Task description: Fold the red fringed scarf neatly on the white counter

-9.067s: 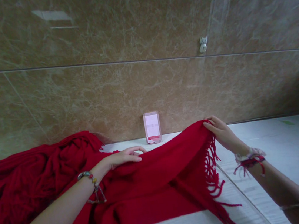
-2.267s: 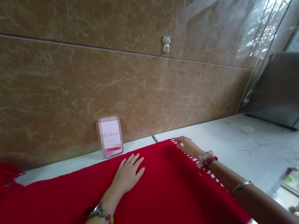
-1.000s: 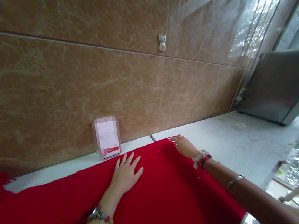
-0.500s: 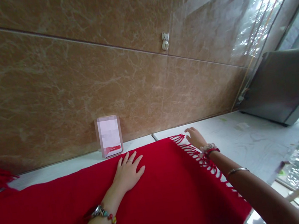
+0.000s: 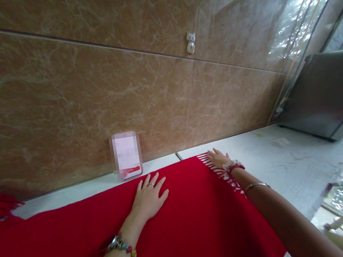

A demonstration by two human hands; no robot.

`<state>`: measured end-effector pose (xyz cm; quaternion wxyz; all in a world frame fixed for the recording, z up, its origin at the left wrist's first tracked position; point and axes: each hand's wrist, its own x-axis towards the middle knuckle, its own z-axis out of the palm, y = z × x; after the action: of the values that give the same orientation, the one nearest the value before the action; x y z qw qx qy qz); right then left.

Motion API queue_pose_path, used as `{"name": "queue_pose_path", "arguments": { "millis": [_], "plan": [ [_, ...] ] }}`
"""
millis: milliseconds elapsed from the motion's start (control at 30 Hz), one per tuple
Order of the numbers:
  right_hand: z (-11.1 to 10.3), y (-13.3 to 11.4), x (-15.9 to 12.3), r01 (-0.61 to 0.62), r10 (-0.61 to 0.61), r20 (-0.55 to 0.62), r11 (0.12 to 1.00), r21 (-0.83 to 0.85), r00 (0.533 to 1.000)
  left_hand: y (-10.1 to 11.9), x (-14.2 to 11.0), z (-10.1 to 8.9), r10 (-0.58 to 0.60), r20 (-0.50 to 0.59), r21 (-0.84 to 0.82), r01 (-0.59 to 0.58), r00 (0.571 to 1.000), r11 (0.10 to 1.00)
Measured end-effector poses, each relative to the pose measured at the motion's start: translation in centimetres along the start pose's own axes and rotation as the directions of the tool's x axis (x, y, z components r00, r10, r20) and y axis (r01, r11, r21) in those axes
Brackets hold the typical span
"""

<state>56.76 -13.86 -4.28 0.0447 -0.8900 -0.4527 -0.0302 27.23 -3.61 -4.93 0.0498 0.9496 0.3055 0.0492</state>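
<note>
A red fringed shawl lies spread flat over a white counter. My left hand rests palm down on the cloth near its far edge, fingers spread, a ring on one finger and a beaded bracelet at the wrist. My right hand lies flat at the shawl's far right corner, on the fringe, fingers stretched out; that wrist carries a red and white band and a thin bangle. Neither hand holds anything.
A small pink and white card leans against the brown marble wall just beyond my left hand. A little white cat hook sticks to the wall. A dark box-like appliance stands at the counter's right end by a window.
The bunched shawl has been spread out flat. In the last second my right hand slid out along the fringed corner and came back onto the fringe. My left hand stayed in place.
</note>
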Motion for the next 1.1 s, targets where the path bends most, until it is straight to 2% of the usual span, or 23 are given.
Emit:
{"name": "queue_pose_path", "arguments": {
  "millis": [100, 267, 367, 433, 500, 567, 700, 767, 867, 967, 1067, 1100],
  "plan": [
    [-0.7, 1.0, -0.1, -0.054, 0.054, -0.052, 0.999, 0.001, 0.997, 0.0, 0.0, 0.0, 0.000, 0.003, -0.002, 0.000, 1.000, 1.000],
    [-0.4, -0.8, -2.0, 0.071, -0.070, -0.040, 0.997, 0.030, 0.997, 0.0, 0.0, 0.0, -0.001, 0.007, -0.002, 0.001, 1.000, 1.000],
    [0.1, -2.9, -4.2, 0.231, -0.229, -0.037, 0.971, 0.060, 0.973, 0.0, 0.0, 0.0, -0.003, 0.006, 0.004, 0.003, 1.000, 1.000],
    [0.4, -3.9, -5.6, 0.368, -0.368, -0.014, 0.925, 0.090, 0.930, -0.1, 0.0, 0.0, -0.001, 0.007, 0.007, 0.001, 1.000, 1.000],
    [0.6, -3.9, -6.5, 0.436, -0.441, 0.028, 0.893, 0.114, 0.897, -0.1, 0.1, 0.0, -0.004, 0.010, 0.010, 0.003, 1.000, 1.000],
    [0.7, -2.7, -6.5, 0.402, -0.410, 0.064, 0.909, 0.113, 0.910, -0.1, 0.1, 0.0, -0.006, 0.009, 0.017, 0.006, 1.000, 1.000],
    [0.0, 1.8, -5.0, 0.128, -0.129, 0.021, 0.990, 0.059, 0.991, -0.1, 0.1, 0.1, -0.010, 0.002, 0.028, 0.010, 1.000, 1.000],
    [-1.0, 3.7, -4.5, 0.035, -0.033, -0.054, 0.999, 0.040, 0.998, 0.0, 0.1, 0.2, -0.011, 0.001, 0.024, 0.011, 1.000, 1.000],
    [-2.5, 4.2, -4.8, 0.031, -0.026, -0.145, 0.999, 0.033, 0.989, 0.0, 0.1, 0.1, -0.010, 0.006, 0.018, 0.010, 1.000, 1.000],
    [-2.8, 2.1, -6.8, 0.166, -0.152, -0.167, 0.984, 0.068, 0.974, 0.1, 0.1, 0.0, -0.008, 0.009, 0.027, 0.008, 1.000, 1.000],
    [-1.4, -0.3, -9.4, 0.413, -0.395, -0.136, 0.899, 0.146, 0.909, 0.1, 0.1, 0.1, -0.009, 0.007, 0.032, 0.009, 1.000, 0.999],
    [-0.8, -0.6, -10.1, 0.455, -0.442, -0.110, 0.876, 0.159, 0.890, 0.1, 0.1, 0.1, -0.010, 0.007, 0.031, 0.010, 1.000, 0.999]
  ]
}}
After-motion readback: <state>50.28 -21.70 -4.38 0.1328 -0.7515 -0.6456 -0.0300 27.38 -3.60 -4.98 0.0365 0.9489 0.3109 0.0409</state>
